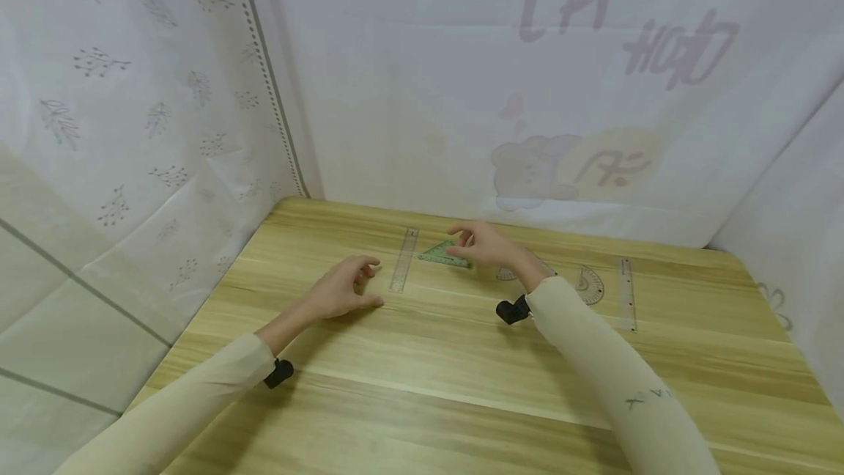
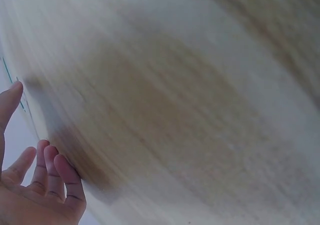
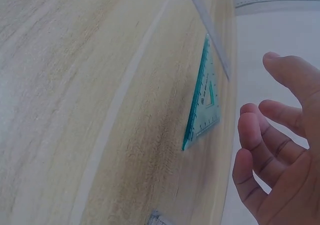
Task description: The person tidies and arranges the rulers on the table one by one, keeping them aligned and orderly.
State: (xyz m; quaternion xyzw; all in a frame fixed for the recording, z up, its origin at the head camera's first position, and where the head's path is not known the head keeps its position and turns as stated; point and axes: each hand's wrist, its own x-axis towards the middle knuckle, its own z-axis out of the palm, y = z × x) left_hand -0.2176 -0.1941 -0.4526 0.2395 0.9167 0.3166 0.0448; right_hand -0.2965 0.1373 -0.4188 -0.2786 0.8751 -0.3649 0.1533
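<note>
A green set square [image 1: 440, 255] lies flat on the wooden table, its long edge toward the person. Above its right part hovers my right hand [image 1: 486, 244], fingers loosely bent and holding nothing; the right wrist view shows a gap between the hand [image 3: 280, 150] and the set square [image 3: 205, 97]. To the left, a clear ruler [image 1: 404, 260] lies lengthwise away from the person. My left hand [image 1: 343, 286] is just left of that ruler, thumb and fingers apart with nothing between them. In the left wrist view the left hand [image 2: 42, 190] has relaxed fingers.
Right of the right hand lie a clear protractor [image 1: 590, 285] and another clear ruler [image 1: 627, 295]. A further clear piece [image 1: 506, 274] is partly hidden by the right forearm. White patterned cloth [image 1: 409, 94] hangs behind the wooden table [image 1: 395, 402] and at its sides.
</note>
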